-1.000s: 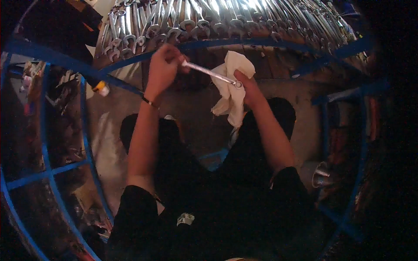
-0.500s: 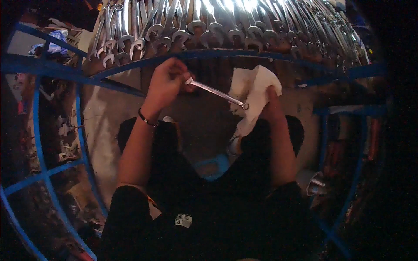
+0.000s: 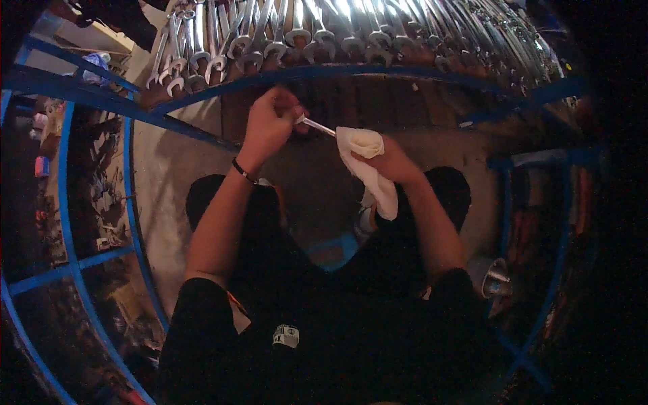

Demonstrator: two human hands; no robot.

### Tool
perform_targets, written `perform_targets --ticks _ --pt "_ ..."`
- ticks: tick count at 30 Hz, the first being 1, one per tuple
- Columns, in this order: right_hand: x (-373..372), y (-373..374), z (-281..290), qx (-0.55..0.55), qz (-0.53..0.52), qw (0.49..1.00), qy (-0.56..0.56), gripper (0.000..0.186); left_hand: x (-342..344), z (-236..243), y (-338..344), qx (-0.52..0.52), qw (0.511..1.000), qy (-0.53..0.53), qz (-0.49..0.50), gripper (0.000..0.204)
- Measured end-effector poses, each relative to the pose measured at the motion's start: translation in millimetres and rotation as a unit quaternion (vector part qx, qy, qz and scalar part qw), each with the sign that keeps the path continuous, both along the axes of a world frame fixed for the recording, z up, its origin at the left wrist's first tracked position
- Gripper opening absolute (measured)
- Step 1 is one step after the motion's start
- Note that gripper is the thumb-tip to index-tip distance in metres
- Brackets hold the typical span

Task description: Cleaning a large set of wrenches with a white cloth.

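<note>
Head view: on my remote feed, left hand [image 3: 273,121] clamped on one end of slim wrench [image 3: 320,126], right hand [image 3: 395,160] clamped on pale cloth [image 3: 376,183] wrapped around its other end. Wrench held short of near edge of desk [image 3: 337,71]. Along that edge I see packed wrenches [image 3: 324,42]. Grey bucket [image 3: 476,273], near right elbow, holds shiny metal pieces [image 3: 498,279]; too dim for me to identify.

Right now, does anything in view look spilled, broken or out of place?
Nothing stands out. Your left grip holds a wrench by one end; a cloth in your right grip covers its other end. The laid-out wrenches overlap, but none looks broken, and no spill shows. The dark edges can't be judged.
</note>
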State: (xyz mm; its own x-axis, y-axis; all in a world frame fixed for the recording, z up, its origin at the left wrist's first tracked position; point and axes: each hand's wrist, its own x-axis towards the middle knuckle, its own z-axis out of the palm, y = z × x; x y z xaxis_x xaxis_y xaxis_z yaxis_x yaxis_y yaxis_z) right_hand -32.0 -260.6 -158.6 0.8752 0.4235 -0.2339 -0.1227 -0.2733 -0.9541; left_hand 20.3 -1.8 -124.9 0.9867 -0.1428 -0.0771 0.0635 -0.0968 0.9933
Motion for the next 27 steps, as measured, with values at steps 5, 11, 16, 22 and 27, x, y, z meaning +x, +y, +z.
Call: perform_targets --ticks 5,11,16,22,27 --pt "-7.2 -5.5 -25.1 0.053 -0.091 0.994 0.002 0.035 2.3 4.3 -10.5 -0.015 0.999 -0.011 0.034 0.025" --pt "-14.7 -4.1 -21.4 0.068 -0.179 0.981 -0.037 0.038 0.3 -1.2 -30.8 -0.068 0.995 -0.068 0.024 0.027" --pt "-11.3 -11.4 -15.6 0.060 -0.156 0.986 0.012 0.040 5.1 -1.9 -48.5 -0.009 0.995 -0.091 0.040 0.028" --pt "-6.9 -4.2 -0.5 0.013 -0.152 0.988 0.009 0.043 15.0 10.5 -57.6 0.048 0.997 -0.036 0.052 0.030" --pt "-13.4 -4.7 -8.9 0.035 -0.167 0.984 0.058 0.042 18.7 -17.7 -70.6 0.079 0.985 -0.148 -0.031 0.025"
